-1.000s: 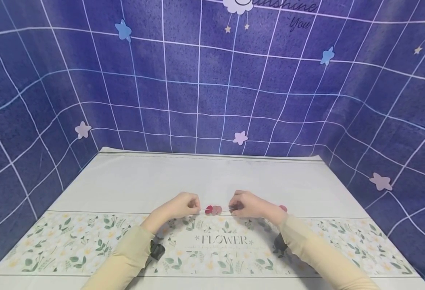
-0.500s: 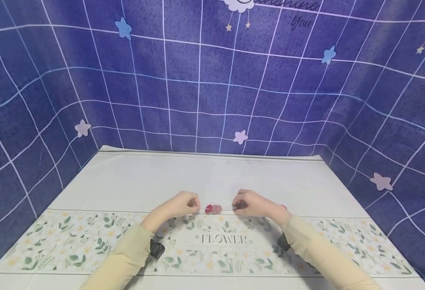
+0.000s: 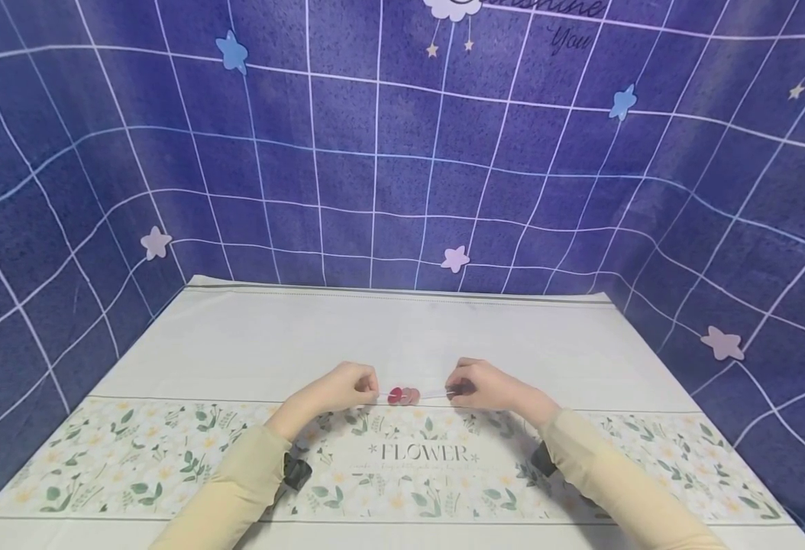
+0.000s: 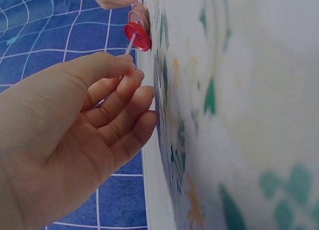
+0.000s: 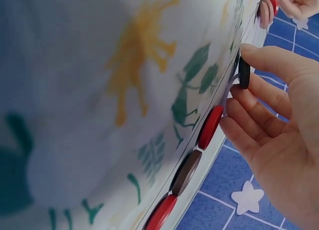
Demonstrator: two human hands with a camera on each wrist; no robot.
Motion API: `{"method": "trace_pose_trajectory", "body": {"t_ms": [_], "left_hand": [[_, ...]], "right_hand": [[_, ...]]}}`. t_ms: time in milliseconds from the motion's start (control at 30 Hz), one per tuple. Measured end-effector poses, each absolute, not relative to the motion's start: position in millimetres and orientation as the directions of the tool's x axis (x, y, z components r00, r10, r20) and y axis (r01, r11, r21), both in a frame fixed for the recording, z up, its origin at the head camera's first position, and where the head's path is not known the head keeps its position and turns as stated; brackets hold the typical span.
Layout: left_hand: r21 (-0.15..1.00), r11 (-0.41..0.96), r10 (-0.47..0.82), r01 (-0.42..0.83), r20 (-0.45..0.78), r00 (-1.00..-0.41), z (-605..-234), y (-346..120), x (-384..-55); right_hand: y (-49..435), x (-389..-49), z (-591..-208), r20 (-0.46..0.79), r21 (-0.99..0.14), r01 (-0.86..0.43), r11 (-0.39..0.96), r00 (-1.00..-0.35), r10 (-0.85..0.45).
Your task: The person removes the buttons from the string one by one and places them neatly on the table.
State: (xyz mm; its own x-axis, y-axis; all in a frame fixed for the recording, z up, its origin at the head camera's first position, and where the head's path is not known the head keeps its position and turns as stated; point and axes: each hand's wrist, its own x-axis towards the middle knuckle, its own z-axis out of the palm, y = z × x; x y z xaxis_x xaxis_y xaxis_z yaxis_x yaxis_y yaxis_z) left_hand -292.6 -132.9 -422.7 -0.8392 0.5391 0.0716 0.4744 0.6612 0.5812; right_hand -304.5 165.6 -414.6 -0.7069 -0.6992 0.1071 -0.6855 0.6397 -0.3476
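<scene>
1. Cord (image 4: 130, 45): thin, pale, stretched between left hand (image 3: 346, 388) and right hand (image 3: 486, 385).
2. Red button (image 4: 140, 37), two pink buttons (image 3: 409, 396): strung on cord, bunched together.
3. Black button (image 5: 244, 73): pinched in right hand.
4. Red disc (image 5: 210, 127), brown disc (image 5: 186, 172), second red disc (image 5: 161, 213): flat in row on worktop (image 3: 402, 332).

Red disc (image 3: 395, 396), pink discs (image 3: 412, 396) at its 3 o'clock (head); black disc (image 5: 244, 73) at 2 o'clock, brown disc (image 5: 186, 172) at 5 (right wrist); white-gridded blue curtain (image 3: 347, 114) at 12, green-leafed white tablecloth (image 3: 375, 328) at 6 (head)
</scene>
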Motion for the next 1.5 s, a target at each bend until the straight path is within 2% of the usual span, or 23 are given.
{"method": "trace_pose_trajectory", "body": {"t_ms": [367, 1300, 1500], "left_hand": [[0.576, 0.656, 0.548, 0.488, 0.082, -0.833, -420, -133, -291], [0.582, 0.655, 0.542, 0.481, 0.082, -0.837, -423, -134, -295], [0.58, 0.652, 0.545, 0.488, 0.089, -0.834, -424, -134, -295]], "right_hand": [[171, -304, -416, 0.144, -0.344, -0.711, 0.613, -0.685, -0.714], [183, -302, -416, 0.127, -0.369, -0.661, 0.653, -0.732, -0.669], [186, -303, -416, 0.15, -0.355, -0.679, 0.642, -0.719, -0.678]]}}
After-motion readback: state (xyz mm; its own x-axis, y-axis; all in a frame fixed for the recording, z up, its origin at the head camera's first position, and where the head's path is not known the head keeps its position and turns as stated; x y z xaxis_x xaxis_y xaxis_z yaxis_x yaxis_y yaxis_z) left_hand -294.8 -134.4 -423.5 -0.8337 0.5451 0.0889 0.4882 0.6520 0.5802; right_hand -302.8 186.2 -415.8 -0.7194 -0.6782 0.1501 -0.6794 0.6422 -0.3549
